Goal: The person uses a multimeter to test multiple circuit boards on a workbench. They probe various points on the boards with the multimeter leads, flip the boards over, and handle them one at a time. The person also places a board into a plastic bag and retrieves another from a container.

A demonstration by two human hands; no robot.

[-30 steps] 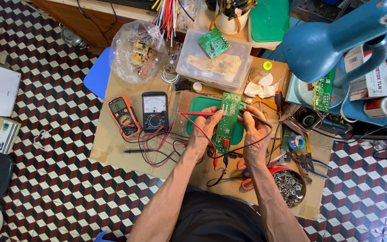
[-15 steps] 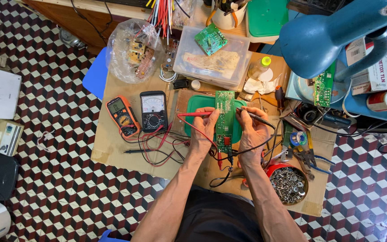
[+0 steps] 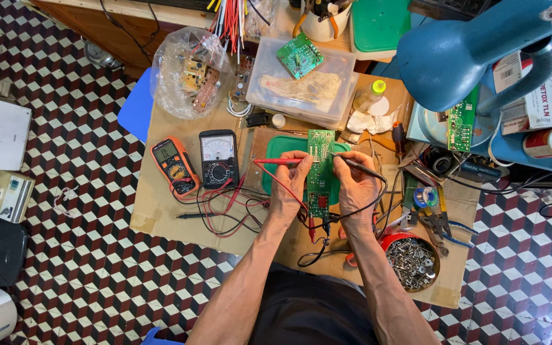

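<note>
Nearest the camera: two bare forearms reach up from the bottom edge. Just right of them, a round red tub of loose metal screws [image 3: 411,260].

Left hand [image 3: 287,191] has its fingers closed on a red-handled test probe [image 3: 276,161], held roughly crosswise with its tip toward the board. Right hand [image 3: 354,188] has its fingers pinched on a black-handled test probe [image 3: 359,168], tip angled up and left onto the board.

Narrow green rectangular circuit board [image 3: 319,171] lies between both hands, long axis running away from the person, resting on a green plastic lid [image 3: 275,165]. Both hands touch its edges; neither is clearly nearer.

Left of these: black analogue meter [image 3: 218,158], orange digital meter [image 3: 174,165], tangled red and black leads [image 3: 225,207] on the brown cardboard-covered bench [image 3: 161,217].

Farther: clear plastic tray [image 3: 301,83], crinkled clear bag of parts [image 3: 190,73], glossy blue desk lamp [image 3: 474,51].
</note>
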